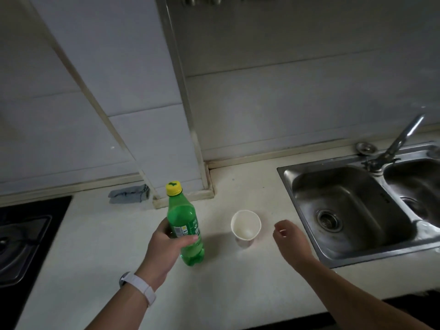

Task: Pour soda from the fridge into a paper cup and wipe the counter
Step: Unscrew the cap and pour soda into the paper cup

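Head view: green soda bottle (187, 225), yellow cap on, upright mid-bench (95, 234), left hand (164, 248) fingers gripping it. Paper cup (245, 226) empty, just beside. Right hand (289, 241) fingers loosely curled, holding nothing, near sink (307, 236) edge.

I see bare pale counter (100, 253) open in front. The green plastic soda bottle (187, 225) and white paper cup (245, 226) stand apart, a passable gap between. The steel sink (345, 206) bounds the right, the black stove (21, 234) the left.
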`<state>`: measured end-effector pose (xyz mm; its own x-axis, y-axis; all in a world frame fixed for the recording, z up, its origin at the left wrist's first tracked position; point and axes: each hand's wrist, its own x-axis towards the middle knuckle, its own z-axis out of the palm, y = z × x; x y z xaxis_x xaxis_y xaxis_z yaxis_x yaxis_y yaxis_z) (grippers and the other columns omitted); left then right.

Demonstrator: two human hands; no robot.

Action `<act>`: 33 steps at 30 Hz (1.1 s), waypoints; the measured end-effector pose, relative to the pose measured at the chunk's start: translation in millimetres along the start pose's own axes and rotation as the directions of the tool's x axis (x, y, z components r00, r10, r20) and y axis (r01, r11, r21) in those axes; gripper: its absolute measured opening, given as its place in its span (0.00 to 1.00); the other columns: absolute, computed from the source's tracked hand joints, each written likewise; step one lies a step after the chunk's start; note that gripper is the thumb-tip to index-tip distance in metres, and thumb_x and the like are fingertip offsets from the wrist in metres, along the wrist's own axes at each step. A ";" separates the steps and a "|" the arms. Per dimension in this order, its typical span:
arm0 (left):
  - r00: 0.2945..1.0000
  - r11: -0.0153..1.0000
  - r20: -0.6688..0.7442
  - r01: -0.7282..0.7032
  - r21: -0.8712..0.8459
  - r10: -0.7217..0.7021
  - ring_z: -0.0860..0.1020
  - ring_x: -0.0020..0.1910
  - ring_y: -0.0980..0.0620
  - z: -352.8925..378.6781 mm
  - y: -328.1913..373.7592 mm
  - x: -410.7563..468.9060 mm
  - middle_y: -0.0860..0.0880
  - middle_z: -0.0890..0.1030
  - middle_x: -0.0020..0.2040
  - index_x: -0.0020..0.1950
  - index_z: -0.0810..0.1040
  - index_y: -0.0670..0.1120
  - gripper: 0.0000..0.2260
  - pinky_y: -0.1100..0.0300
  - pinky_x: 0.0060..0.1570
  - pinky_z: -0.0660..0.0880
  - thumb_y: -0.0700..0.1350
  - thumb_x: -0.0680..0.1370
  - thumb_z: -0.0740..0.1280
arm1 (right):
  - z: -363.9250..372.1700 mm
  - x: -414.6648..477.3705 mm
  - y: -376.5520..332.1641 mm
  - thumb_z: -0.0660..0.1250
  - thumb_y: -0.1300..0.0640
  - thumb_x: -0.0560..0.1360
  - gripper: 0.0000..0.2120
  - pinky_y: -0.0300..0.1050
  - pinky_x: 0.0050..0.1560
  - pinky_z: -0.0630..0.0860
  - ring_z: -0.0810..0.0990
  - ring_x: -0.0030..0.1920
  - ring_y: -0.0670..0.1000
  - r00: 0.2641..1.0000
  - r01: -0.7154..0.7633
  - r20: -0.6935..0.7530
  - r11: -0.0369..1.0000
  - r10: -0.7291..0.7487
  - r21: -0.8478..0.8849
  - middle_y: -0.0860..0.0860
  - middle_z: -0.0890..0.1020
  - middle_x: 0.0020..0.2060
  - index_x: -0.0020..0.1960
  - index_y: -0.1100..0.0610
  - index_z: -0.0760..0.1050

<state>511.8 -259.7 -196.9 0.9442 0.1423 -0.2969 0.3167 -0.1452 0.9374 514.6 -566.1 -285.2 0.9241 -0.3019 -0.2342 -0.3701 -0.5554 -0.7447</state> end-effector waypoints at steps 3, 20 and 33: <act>0.999 0.999 0.023 -0.048 0.023 0.047 0.84 0.44 0.53 -1.0 6.7 -6.8 0.53 0.86 0.45 0.52 0.81 0.51 0.22 0.63 0.40 0.77 0.38 0.60 0.80 | -16.7 -9.1 -45.5 0.66 0.61 0.76 0.06 0.41 0.41 0.73 0.81 0.44 0.47 0.993 0.108 -0.065 0.988 -0.101 0.113 0.45 0.82 0.42 0.47 0.51 0.78; 0.949 0.867 0.200 -0.307 0.392 0.245 0.81 0.46 0.63 -17.6 15.3 -37.0 0.65 0.83 0.48 0.56 0.74 0.69 0.24 0.56 0.49 0.80 0.55 0.63 0.76 | -28.9 -76.6 -235.8 0.61 0.35 0.76 0.18 0.45 0.36 0.73 0.77 0.35 0.48 0.823 0.558 0.306 0.783 -0.479 -0.276 0.48 0.78 0.33 0.50 0.49 0.74; 0.950 0.877 0.131 -0.312 0.366 0.284 0.82 0.43 0.61 -33.8 -6.3 -30.6 0.62 0.84 0.45 0.55 0.78 0.64 0.21 0.54 0.47 0.81 0.53 0.64 0.77 | -28.9 -70.7 -249.9 0.62 0.45 0.80 0.08 0.44 0.45 0.71 0.74 0.45 0.47 0.541 0.819 0.630 0.519 -0.558 -0.244 0.44 0.75 0.45 0.55 0.48 0.70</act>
<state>477.8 -230.1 -187.6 0.9986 -0.0341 -0.0401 0.0159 -0.5298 0.8480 539.1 -428.4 -64.5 0.7660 0.6342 -0.1050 0.5419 -0.7249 -0.4254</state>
